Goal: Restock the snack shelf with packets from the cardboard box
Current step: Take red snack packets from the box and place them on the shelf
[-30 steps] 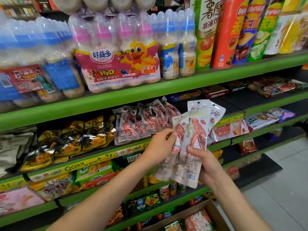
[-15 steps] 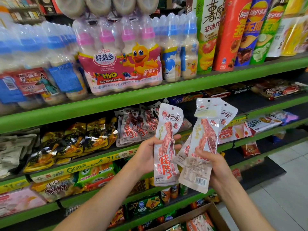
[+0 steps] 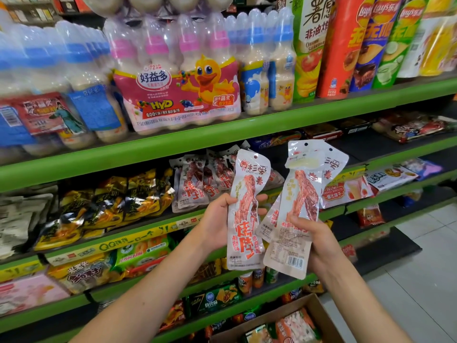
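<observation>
The left hand (image 3: 217,221), just below the middle of the frame, grips a single snack packet (image 3: 247,209) upright, thumb across its front and fingertips showing past its right edge – white with red characters and a clear window on reddish meat strips. Just to its right, the right hand (image 3: 314,238) holds a small fan of packets (image 3: 299,206) of the same kind, thumb pressed on the front one (that one shows its printed back with a barcode; how many lie behind it cannot be told). The two bundles are near each other, lower edges almost touching.

Behind the hands runs the green-edged snack shelf (image 3: 138,231), where more of the same white packets (image 3: 200,184) lean in a row at the centre. Left of them sit black-and-gold bags (image 3: 111,201). On the shelf above stand multipacks of milk-drink bottles (image 3: 178,78) – one with a yellow duck – and tall crisp tubes (image 3: 346,45) toward the upper right. The cardboard box (image 3: 314,305), open with packets inside, sits at the bottom right edge on the pale tiled floor (image 3: 425,268).
</observation>
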A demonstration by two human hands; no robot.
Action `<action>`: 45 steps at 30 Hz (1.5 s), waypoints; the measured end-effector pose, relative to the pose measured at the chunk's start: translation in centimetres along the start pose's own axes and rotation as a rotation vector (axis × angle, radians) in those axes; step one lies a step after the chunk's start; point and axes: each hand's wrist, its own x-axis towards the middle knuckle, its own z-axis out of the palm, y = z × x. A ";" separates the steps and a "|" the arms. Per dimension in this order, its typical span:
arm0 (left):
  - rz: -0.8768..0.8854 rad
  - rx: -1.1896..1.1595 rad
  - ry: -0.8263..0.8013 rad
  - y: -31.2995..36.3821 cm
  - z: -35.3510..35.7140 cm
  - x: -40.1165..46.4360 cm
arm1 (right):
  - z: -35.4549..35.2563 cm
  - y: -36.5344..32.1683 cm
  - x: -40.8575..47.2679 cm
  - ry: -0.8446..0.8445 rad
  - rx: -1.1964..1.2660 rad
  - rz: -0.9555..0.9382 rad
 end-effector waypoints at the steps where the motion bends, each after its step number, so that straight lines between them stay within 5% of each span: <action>1: 0.001 0.003 0.007 0.0 0.0 0.0 | 0.0 0.0 0.0 -0.006 0.004 0.003; 11: 0.082 0.146 0.199 2.5 -0.4 1.4 | -0.4 0.2 0.4 -0.003 -0.006 -0.001; 17: 0.189 0.591 0.655 9.7 -1.8 5.2 | -0.7 0.1 0.5 0.006 -0.005 -0.013; 21: 0.172 0.719 0.783 12.4 -2.8 7.2 | -0.5 0.2 0.3 -0.005 0.002 0.000; 25: 0.069 1.296 0.975 13.2 -3.7 7.8 | -0.5 0.2 0.1 -0.002 -0.018 0.006; 29: 0.137 1.723 0.906 12.1 -4.8 7.1 | -0.7 0.0 -0.2 0.011 -0.030 0.010; 34: -0.119 2.132 0.438 11.2 -7.1 6.9 | -1.0 -0.1 -0.1 0.033 -0.018 0.018; 40: -0.152 2.152 0.602 9.7 -6.6 6.6 | -0.6 -0.2 0.0 0.001 -0.029 0.032; 43: 0.120 2.112 0.712 8.2 -2.8 5.9 | -0.6 -0.2 0.0 0.001 -0.050 0.036; 45: 0.354 1.924 0.610 6.2 0.4 4.9 | -0.5 -0.1 0.1 0.007 -0.052 0.032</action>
